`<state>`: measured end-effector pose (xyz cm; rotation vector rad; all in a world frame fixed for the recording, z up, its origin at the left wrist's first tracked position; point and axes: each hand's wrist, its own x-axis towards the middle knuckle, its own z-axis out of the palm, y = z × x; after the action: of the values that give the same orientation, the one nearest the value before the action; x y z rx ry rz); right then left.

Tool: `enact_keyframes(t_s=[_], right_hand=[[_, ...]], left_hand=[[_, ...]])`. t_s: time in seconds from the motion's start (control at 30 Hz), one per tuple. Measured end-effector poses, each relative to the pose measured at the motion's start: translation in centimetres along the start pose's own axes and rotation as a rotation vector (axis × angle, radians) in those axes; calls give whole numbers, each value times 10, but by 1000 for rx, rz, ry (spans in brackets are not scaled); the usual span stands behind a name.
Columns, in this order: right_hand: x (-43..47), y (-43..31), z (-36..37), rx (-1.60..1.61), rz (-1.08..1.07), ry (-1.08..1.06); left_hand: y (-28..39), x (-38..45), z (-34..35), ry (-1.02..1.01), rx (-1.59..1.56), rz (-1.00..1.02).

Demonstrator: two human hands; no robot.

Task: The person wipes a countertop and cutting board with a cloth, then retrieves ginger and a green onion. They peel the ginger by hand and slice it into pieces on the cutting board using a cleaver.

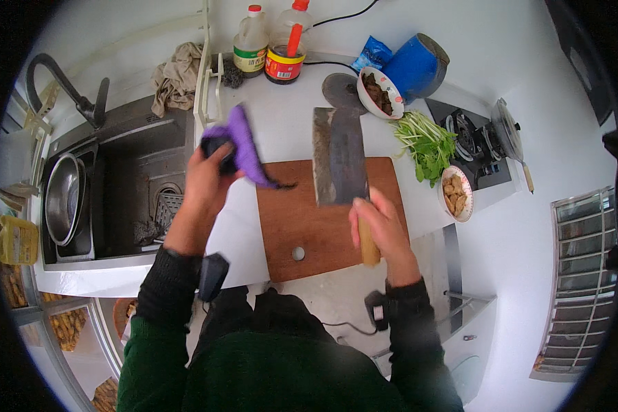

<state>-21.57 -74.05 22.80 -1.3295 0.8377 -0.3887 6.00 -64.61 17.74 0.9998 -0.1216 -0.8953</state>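
Note:
In my left hand (208, 180) is a purple and black cloth (244, 147), bunched in the fingers and blurred; it hangs near the left edge of a brown cutting board (309, 221). My right hand (383, 226) grips the wooden handle (369, 244) of a Chinese cleaver. Its broad, dark blade (340, 154) points away from me above the board, with a paler worn strip along the left side. A round hole (298, 253) shows near the board's front edge.
Left is a dark sink (129, 201) with metal bowls (64, 198) and a black faucet (85, 103). Behind stand condiment bottles (251, 46). To the right are a bowl of dark food (380, 92), leafy greens (427, 144), a bowl of pale pieces (456, 194) and a gas stove (468, 139).

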Motion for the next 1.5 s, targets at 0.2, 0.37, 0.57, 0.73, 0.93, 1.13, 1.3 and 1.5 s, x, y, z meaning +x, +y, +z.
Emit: enact_keyframes(t_s=[0.2, 0.37, 0.57, 0.73, 0.93, 1.13, 1.3, 1.5], right_hand=[[70, 6, -26, -561, -196, 195], [134, 6, -24, -1277, -604, 269], [194, 34, -26, -1516, -654, 113], [214, 40, -32, -1510, -536, 55], [143, 2, 6, -652, -594, -94], [32, 46, 60, -337, -378, 98], [32, 78, -53, -457, -407, 630], [53, 120, -84, -1088, -300, 632]], left_hand=[[-16, -50, -56, 66, 13, -163], [-17, -75, -64, -78, -6, -116], [-27, -89, -71, -75, 0, -148], [-31, -87, -67, -123, 110, -129], [-35, -70, -21, -98, 77, -164], [-68, -58, 25, -421, 39, -328], [-69, -64, 3, -812, 931, 77], [-76, -80, -24, -1138, 1586, 512]])
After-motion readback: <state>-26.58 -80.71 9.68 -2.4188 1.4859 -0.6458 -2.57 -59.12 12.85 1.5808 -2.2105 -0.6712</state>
